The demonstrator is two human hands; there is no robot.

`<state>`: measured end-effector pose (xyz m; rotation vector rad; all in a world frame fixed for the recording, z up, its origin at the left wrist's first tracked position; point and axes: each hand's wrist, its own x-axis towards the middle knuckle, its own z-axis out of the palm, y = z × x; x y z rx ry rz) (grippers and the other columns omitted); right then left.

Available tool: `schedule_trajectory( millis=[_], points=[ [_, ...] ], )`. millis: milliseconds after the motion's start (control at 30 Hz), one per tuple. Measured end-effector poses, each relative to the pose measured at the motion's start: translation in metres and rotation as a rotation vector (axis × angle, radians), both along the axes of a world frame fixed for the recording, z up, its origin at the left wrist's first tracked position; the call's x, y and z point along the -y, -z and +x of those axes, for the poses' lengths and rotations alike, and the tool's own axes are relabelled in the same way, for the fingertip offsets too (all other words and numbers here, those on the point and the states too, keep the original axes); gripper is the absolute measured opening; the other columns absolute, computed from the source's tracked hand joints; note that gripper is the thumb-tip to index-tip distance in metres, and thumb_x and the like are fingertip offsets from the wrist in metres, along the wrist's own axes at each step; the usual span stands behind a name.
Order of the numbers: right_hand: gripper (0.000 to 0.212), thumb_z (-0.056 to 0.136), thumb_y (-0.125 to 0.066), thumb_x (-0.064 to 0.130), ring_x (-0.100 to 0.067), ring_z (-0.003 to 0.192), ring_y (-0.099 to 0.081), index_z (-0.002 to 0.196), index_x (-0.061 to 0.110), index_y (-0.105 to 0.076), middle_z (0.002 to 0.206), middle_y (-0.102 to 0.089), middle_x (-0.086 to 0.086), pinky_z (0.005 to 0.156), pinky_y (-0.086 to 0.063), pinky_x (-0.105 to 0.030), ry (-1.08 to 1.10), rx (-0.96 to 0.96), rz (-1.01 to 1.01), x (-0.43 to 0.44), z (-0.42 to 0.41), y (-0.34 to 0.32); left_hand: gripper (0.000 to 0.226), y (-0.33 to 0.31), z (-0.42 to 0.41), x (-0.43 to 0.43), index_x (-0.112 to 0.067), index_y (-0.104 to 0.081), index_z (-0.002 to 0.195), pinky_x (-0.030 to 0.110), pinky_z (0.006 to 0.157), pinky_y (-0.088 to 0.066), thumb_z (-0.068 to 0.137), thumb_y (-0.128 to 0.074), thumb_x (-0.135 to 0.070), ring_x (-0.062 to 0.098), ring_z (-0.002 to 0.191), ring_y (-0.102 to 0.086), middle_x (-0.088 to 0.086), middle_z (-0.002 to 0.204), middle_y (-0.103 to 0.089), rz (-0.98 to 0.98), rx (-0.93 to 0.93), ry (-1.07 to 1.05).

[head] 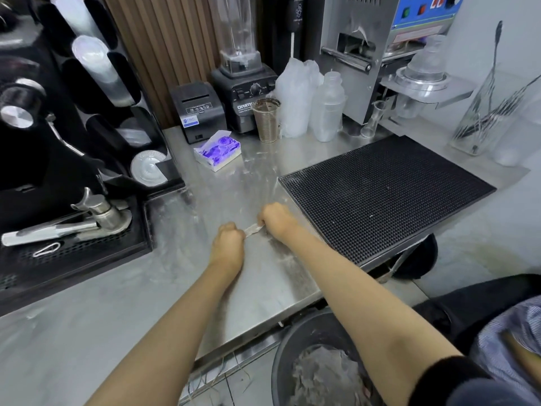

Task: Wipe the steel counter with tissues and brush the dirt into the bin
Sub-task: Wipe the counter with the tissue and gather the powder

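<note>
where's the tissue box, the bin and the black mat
tissue box [218, 149]: head view, on its purple top face.
bin [288, 338]: head view, on the bare inner wall at upper left.
black mat [386, 194]: head view, on the middle of its studded surface.

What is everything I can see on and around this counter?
steel counter: one, silver, centre.
tissue: one, greyish white, low over the counter's middle.
bin: one, dark grey, below the counter's edge.
printer: one, black, back.
tissue box: one, white and purple, before the printer.
mat: one, black, counter's right side.
blender: one, black base, clear jar, right of printer.
ribbed cup: one, metallic, before the blender.
coffee machine: one, black, far left.
left hand: one, grips the tissue's left end.
right hand: one, grips the tissue's right end.
</note>
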<state>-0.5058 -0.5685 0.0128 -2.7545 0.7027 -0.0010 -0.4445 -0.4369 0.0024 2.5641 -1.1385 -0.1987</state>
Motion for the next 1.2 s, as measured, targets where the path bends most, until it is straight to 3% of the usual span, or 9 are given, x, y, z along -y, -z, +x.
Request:
schedule_trajectory(
  millis=[200, 433, 533, 633, 800, 933, 1000, 1133, 1200],
  points=[
    [0.024, 0.072, -0.056, -0.006, -0.032, 0.093, -0.062, 0.088, 0.001, -0.072, 0.097, -0.067, -0.019, 0.081, -0.047, -0.036, -0.044, 0.073, 0.093, 0.0, -0.05, 0.013, 0.024, 0.013, -0.028, -0.012, 0.004, -0.068, 0.094, 0.04, 0.073, -0.044, 0.078, -0.051, 0.007, 0.034, 0.095, -0.051, 0.02, 0.094, -0.057, -0.072, 0.02, 0.196],
    [0.026, 0.066, -0.058, -0.015, -0.026, 0.082, -0.062, 0.078, 0.002, -0.073, 0.083, -0.066, -0.011, 0.074, -0.049, -0.025, -0.033, 0.118, 0.084, -0.027, -0.154, 0.021, 0.03, 0.011, -0.094, -0.037, -0.013, -0.069, 0.056, 0.02, 0.037, -0.039, 0.033, -0.08, 0.005, 0.018, 0.053, -0.054, 0.0, 0.056, -0.052, 0.016, 0.04, 0.485],
    [0.039, 0.05, -0.057, -0.023, -0.018, 0.067, -0.06, 0.069, 0.007, -0.073, 0.07, -0.064, -0.006, 0.061, -0.042, -0.016, -0.043, 0.139, 0.135, -0.04, -0.198, 0.021, 0.023, 0.002, -0.122, -0.049, -0.01, -0.072, 0.073, 0.026, 0.051, -0.045, 0.056, -0.069, 0.005, 0.021, 0.071, -0.055, 0.004, 0.072, -0.057, 0.013, 0.023, 0.584],
    [0.038, 0.064, -0.052, -0.022, -0.013, 0.078, -0.053, 0.082, 0.003, -0.074, 0.08, -0.064, -0.008, 0.072, -0.037, -0.017, 0.02, 0.103, 0.151, -0.043, -0.213, 0.006, 0.029, 0.001, -0.131, -0.047, -0.007, -0.066, 0.108, 0.033, 0.076, -0.042, 0.086, -0.049, 0.0, 0.024, 0.099, -0.048, 0.01, 0.098, -0.055, -0.016, 0.004, 0.541],
    [0.033, 0.074, -0.052, -0.017, -0.027, 0.092, -0.061, 0.09, 0.003, -0.073, 0.091, -0.067, -0.012, 0.083, -0.05, -0.031, 0.048, 0.242, 0.065, -0.027, -0.167, -0.012, 0.028, -0.003, -0.095, -0.028, -0.003, -0.072, 0.092, 0.029, 0.074, -0.041, 0.076, -0.054, 0.011, 0.027, 0.09, -0.053, 0.011, 0.084, -0.057, -0.192, -0.052, 0.314],
    [0.032, 0.08, -0.048, -0.009, -0.028, 0.102, -0.058, 0.097, 0.004, -0.071, 0.106, -0.066, -0.012, 0.091, -0.046, -0.037, 0.013, 0.117, 0.079, -0.024, -0.12, -0.005, 0.03, 0.004, -0.076, -0.022, -0.003, -0.071, 0.092, 0.029, 0.068, -0.035, 0.075, -0.052, 0.012, 0.031, 0.091, -0.051, 0.015, 0.087, -0.056, -0.121, 0.011, 0.172],
    [0.028, 0.077, -0.049, -0.008, -0.031, 0.099, -0.059, 0.091, 0.003, -0.071, 0.102, -0.067, -0.014, 0.089, -0.046, -0.039, -0.026, 0.077, 0.068, -0.026, -0.118, 0.001, 0.028, 0.006, -0.09, -0.028, 0.001, -0.069, 0.091, 0.033, 0.068, -0.035, 0.073, -0.052, 0.013, 0.033, 0.091, -0.05, 0.018, 0.089, -0.056, -0.066, 0.023, 0.189],
    [0.028, 0.073, -0.05, -0.01, -0.029, 0.095, -0.06, 0.088, 0.002, -0.071, 0.099, -0.067, -0.013, 0.087, -0.047, -0.039, -0.039, 0.005, 0.099, -0.024, -0.157, 0.001, 0.02, 0.001, -0.127, -0.037, 0.001, -0.063, 0.058, 0.03, 0.05, -0.04, 0.045, -0.07, 0.014, 0.033, 0.067, -0.057, 0.014, 0.065, -0.055, 0.065, 0.083, 0.37],
    [0.031, 0.071, -0.049, -0.013, -0.026, 0.094, -0.06, 0.085, 0.002, -0.071, 0.097, -0.067, -0.011, 0.087, -0.047, -0.034, -0.044, -0.058, 0.138, -0.028, -0.189, 0.004, 0.02, 0.001, -0.145, -0.041, 0.002, -0.066, 0.075, 0.032, 0.058, -0.04, 0.058, -0.064, 0.012, 0.032, 0.08, -0.056, 0.015, 0.079, -0.057, 0.062, 0.061, 0.473]
  ],
)
